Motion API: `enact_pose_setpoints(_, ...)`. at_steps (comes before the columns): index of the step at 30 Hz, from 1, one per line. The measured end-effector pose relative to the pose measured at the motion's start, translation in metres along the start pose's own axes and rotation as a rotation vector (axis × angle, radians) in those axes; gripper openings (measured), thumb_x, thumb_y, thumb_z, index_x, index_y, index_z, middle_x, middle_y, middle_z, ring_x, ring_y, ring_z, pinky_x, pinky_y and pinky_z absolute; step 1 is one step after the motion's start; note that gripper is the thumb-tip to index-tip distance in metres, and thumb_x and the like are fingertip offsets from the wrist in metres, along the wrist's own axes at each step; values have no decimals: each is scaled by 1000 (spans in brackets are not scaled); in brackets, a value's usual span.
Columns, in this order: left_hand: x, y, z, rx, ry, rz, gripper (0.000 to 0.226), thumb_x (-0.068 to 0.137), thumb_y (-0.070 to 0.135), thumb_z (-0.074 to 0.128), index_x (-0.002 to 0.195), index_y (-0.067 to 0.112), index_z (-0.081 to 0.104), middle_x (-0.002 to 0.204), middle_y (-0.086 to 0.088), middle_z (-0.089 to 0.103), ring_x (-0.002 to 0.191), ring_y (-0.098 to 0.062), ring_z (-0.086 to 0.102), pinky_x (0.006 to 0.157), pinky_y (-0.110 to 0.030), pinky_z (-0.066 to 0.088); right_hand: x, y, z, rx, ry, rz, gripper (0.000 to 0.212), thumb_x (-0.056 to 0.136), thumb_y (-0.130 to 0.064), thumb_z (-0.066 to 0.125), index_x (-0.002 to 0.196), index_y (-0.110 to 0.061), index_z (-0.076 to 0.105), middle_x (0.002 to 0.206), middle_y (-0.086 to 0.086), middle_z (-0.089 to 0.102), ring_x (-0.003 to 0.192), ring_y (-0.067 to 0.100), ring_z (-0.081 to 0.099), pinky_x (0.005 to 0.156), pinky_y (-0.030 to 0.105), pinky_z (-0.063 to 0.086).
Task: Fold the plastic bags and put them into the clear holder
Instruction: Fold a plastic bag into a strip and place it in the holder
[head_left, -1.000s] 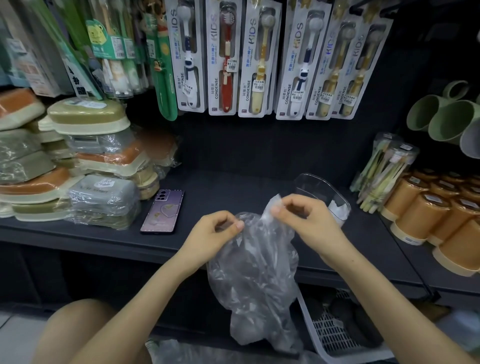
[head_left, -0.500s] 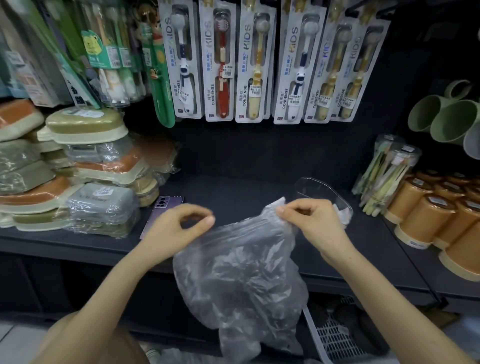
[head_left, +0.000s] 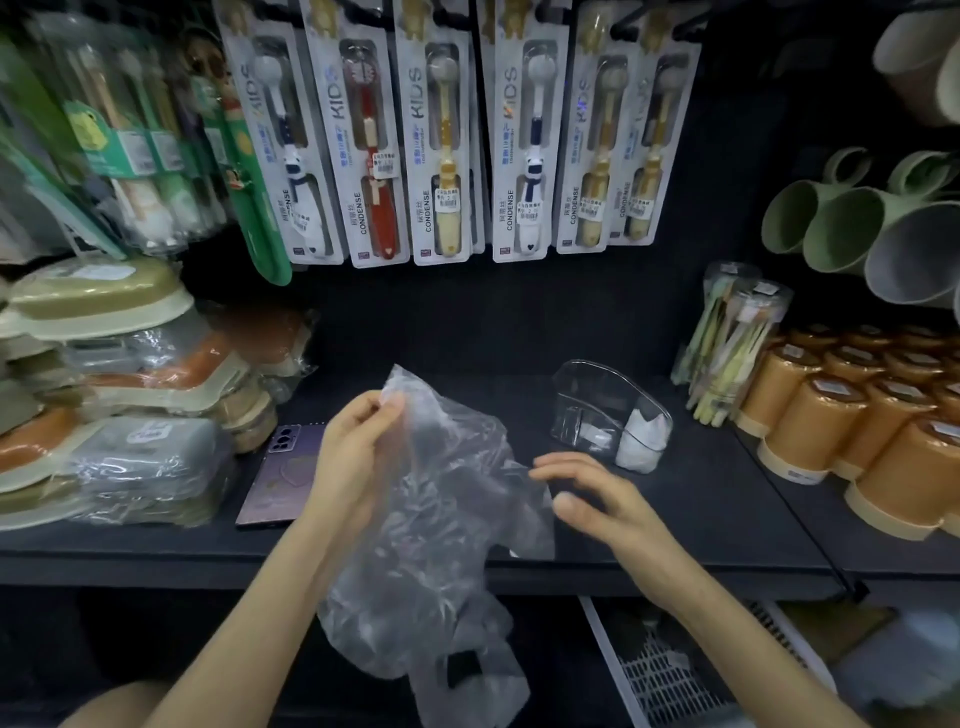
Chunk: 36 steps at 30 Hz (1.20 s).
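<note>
Left hand (head_left: 358, 447): grip pinching the upper corner of the crumpled translucent plastic bag (head_left: 441, 519), which drapes over the dark shelf's (head_left: 701, 519) front edge. Right hand (head_left: 597, 499): grip spread, fingers relaxed, at the bag's right edge; contact unclear. Clear curved plastic holder (head_left: 576, 410) stands on the shelf behind.

Plastic bag (head_left: 447, 514) — top corner from right grip (head_left: 608, 512) over to left grip (head_left: 356, 457), right fingers now loose

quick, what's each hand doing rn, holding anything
left hand: pinching the top of the plastic bag
right hand: open, holding nothing, fingers spread beside the bag's edge
</note>
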<state>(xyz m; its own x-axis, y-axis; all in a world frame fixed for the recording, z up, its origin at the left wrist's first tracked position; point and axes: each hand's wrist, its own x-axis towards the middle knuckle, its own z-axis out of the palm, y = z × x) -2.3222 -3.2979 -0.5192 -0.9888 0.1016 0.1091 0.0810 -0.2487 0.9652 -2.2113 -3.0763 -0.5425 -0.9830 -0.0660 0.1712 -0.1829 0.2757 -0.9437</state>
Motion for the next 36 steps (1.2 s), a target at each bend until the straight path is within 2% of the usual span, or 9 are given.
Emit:
enact_pose_setpoints(5, 11, -2, -17, -157, 39, -118, 20, 95, 20, 54, 77, 13, 57, 75, -4, 60, 66, -16, 58, 65, -27, 50, 23, 26, 17, -309, -77, 38, 43, 62, -62, 72, 101, -64, 55, 132, -33, 38, 130, 2, 35, 111, 31, 28)
enact_pose_setpoints(9, 15, -4, -38, -261, 67, -195, 15, 89, 27, 63, 79, 17, 58, 85, -6, 59, 79, -23, 57, 83, -41, 45, 41, 43, 27, -315, 73, 9, 18, 83, -33, 71, 72, -46, 63, 117, -25, 56, 114, 0, 47, 106, 42, 33)
enact_pose_setpoints(12, 19, -8, -52, -340, 102, -219, 14, 92, 27, 60, 84, 16, 59, 85, -7, 63, 77, -23, 63, 75, -39, 53, 42, 45, 20, -224, 96, 43, 11, 90, -25, 65, 82, -32, 67, 116, -15, 60, 113, -1, 50, 104, 34, 36)
enact_pose_setpoints(16, 21, -12, -50, -391, 140, -234, 20, 97, 22, 50, 83, 13, 61, 72, -6, 69, 64, -21, 69, 56, -33, 57, 46, 42, 34, -254, -7, 30, 40, 73, -66, 65, 108, -47, 59, 128, -27, 45, 125, -2, 38, 107, 27, 27)
enact_pose_setpoints(19, 24, -13, -47, -449, 125, -280, 21, 97, 23, 49, 84, 13, 62, 74, -7, 70, 65, -23, 70, 56, -35, 58, 64, 37, 59, -354, -28, 34, 45, 70, -66, 67, 109, -47, 57, 134, -25, 37, 122, -1, 30, 106, 27, 19)
enact_pose_setpoints(22, 28, -14, -53, -474, 147, -298, 23, 96, 24, 49, 84, 12, 64, 77, -8, 71, 69, -23, 71, 59, -36, 59, 78, 39, 77, -331, 4, 41, 11, 79, -49, 69, 87, -46, 62, 134, -19, 43, 120, 2, 34, 101, 26, 15)
enact_pose_setpoints(24, 34, -18, -61, -452, 156, -302, 19, 92, 26, 54, 90, 11, 66, 90, -7, 71, 83, -24, 70, 71, -38, 60, 81, 45, 76, -245, 12, 35, 22, 81, -41, 69, 66, -53, 58, 126, -19, 51, 119, 5, 44, 98, 22, 23)
enact_pose_setpoints(30, 56, -29, -82, -442, 274, -223, 16, 93, 24, 56, 93, 15, 69, 88, 0, 69, 92, -16, 66, 96, -34, 50, 73, 53, 19, 140, 50, 165, 10, 75, -22, 74, 66, -22, 70, 80, -6, 70, 78, 4, 62, 77, 15, 45)
enact_pose_setpoints(36, 68, -46, -75, -53, 388, -116, 15, 93, 16, 61, 81, 22, 67, 77, 7, 66, 71, -7, 59, 67, -22, 47, 84, 70, -32, 120, 128, 250, 11, 83, -2, 66, 73, -2, 63, 67, 6, 66, 64, 11, 62, 63, 20, 50)
